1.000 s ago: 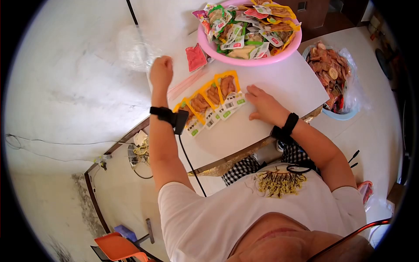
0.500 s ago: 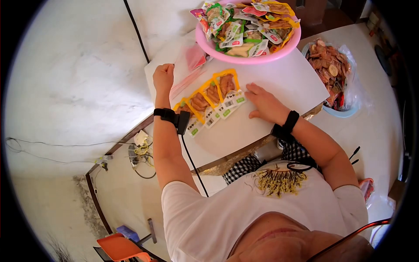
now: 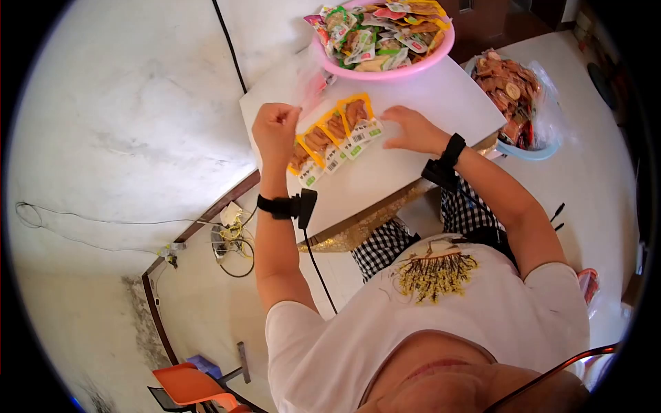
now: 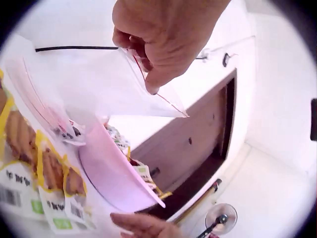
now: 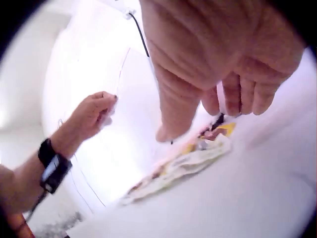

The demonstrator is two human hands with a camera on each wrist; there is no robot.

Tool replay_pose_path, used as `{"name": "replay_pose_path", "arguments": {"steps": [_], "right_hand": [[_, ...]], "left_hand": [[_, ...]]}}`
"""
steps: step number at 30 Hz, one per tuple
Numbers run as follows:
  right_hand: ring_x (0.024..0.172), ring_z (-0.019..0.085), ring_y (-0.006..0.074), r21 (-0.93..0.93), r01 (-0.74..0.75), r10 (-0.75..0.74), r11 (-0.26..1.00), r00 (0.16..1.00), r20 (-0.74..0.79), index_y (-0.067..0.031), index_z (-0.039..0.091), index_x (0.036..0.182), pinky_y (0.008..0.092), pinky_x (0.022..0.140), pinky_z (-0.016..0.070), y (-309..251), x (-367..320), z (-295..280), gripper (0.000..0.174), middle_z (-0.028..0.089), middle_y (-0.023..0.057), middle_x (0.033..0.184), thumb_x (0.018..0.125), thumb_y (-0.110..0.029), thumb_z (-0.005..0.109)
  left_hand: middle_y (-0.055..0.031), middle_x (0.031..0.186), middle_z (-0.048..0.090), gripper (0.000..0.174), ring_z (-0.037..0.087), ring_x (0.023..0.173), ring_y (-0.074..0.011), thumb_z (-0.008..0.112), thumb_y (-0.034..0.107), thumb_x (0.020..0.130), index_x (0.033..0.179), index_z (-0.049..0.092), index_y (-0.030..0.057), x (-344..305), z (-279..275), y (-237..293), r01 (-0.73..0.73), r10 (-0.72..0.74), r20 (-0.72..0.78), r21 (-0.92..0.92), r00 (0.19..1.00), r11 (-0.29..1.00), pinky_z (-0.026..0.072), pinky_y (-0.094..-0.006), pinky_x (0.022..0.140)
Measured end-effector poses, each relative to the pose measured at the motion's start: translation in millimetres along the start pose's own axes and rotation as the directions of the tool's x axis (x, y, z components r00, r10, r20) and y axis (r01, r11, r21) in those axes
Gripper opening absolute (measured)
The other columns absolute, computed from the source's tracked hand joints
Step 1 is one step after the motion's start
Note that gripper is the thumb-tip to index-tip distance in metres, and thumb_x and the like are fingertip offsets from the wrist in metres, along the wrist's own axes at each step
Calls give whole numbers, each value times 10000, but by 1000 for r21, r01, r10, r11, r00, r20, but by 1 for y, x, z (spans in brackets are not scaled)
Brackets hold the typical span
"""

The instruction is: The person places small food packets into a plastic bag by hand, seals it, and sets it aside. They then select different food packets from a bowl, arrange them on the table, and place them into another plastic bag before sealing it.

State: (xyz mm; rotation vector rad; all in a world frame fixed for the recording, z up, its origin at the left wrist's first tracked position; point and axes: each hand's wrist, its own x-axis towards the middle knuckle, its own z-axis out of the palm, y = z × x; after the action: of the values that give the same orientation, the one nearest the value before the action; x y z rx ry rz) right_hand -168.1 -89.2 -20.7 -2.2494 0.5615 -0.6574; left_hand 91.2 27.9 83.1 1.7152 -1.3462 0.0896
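Observation:
Four yellow-edged food packets (image 3: 330, 131) lie overlapping in a slanting row on the white table. My left hand (image 3: 275, 131) is raised at their left and pinches the edge of a clear plastic bag (image 4: 94, 84) with a red line along its rim; the bag spreads out thin beneath the fingers in the left wrist view. Just right of the row is my right hand (image 3: 416, 131), fingers loosely extended and thumb apart, with nothing visibly held. In the right wrist view, that hand (image 5: 223, 54) hangs above the packets (image 5: 178, 168).
A pink basin (image 3: 385, 73) heaped with packets stands at the table's far side. Flat clear bags (image 4: 34, 94) lie behind the row. Beyond the table's right edge, a blue basin (image 3: 533, 153) holds more packets. A wall borders the left side.
My left hand has come closer to the packet row, bringing the clear bag from the wall side over the table. My right hand's fingers have shifted slightly. The head view has also moved.

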Motion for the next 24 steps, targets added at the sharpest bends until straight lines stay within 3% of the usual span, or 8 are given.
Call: {"name": "replay_pose_path", "arguments": {"steps": [3, 4, 6, 10, 13, 16, 19, 24], "right_hand": [[910, 599, 217, 464, -87, 157, 882, 981, -116, -8, 517, 1192, 321, 810, 490, -41, -4, 0, 591, 592, 153, 1052, 730, -246, 799], [853, 609, 183, 624, -92, 228, 776, 963, -142, -16, 501, 1206, 305, 766, 503, -49, -8, 2, 596, 605, 138, 1014, 743, -248, 796], [786, 588, 135, 550, -129, 269, 825, 946, -183, -27, 471, 1224, 287, 696, 500, -55, -21, -2, 597, 608, 95, 918, 760, -233, 785], [709, 560, 106, 732, -102, 322, 673, 932, -166, -32, 467, 1197, 298, 623, 490, -27, -48, 6, 516, 594, 33, 793, 795, -192, 748], [702, 580, 156, 553, -164, 324, 817, 923, -206, -33, 473, 1213, 317, 628, 490, -11, -73, 3, 483, 590, 54, 795, 798, -121, 704], [768, 600, 213, 104, -249, 269, 963, 915, -302, -60, 467, 1248, 318, 694, 504, -21, -92, -11, 514, 571, 68, 876, 782, -60, 685], [803, 597, 281, -463, 48, -265, 885, 870, -416, -78, 512, 1233, 346, 717, 503, -39, -100, -25, 521, 580, 102, 888, 744, -58, 692], [746, 567, 289, -377, 133, -240, 917, 938, -252, -58, 611, 814, 389, 623, 470, -23, -108, -25, 64, 544, 82, 781, 803, -111, 644]], "left_hand": [[-54, 669, 565, 156, 564, 638, -191, 762, 97, 721, 702, 613, 56, -45, 18, 32, -308, 303, 52, 183, 952, 934, 437, -319, 572], [-61, 678, 566, 167, 565, 647, -211, 768, 107, 712, 701, 609, 57, -61, 27, 40, -320, 311, 80, 166, 947, 933, 439, -330, 572], [-77, 696, 567, 190, 568, 666, -250, 781, 127, 693, 698, 603, 60, -89, 43, 55, -346, 330, 132, 132, 935, 929, 441, -350, 573], [-55, 696, 560, 209, 564, 692, -262, 785, 147, 674, 687, 586, 85, -124, 60, 65, -147, 128, 197, 82, 972, 986, 435, -361, 577], [-59, 704, 568, 208, 564, 702, -273, 780, 152, 685, 693, 583, 84, -137, 64, 68, -84, 74, 174, 46, 982, 995, 436, -377, 583], [-56, 705, 561, 168, 562, 718, -266, 734, 148, 721, 709, 576, 94, -144, 69, 67, -209, 191, 171, 90, 966, 974, 428, -384, 609], [-48, 701, 550, 159, 555, 696, -258, 710, 153, 742, 723, 562, 99, -145, 71, 78, -405, 358, 248, 170, 900, 898, 417, -379, 610], [-31, 739, 553, 141, 561, 757, -244, 696, 155, 741, 763, 567, 102, -145, 79, 74, -457, 383, 301, 233, 873, 858, 408, -364, 674]]}}
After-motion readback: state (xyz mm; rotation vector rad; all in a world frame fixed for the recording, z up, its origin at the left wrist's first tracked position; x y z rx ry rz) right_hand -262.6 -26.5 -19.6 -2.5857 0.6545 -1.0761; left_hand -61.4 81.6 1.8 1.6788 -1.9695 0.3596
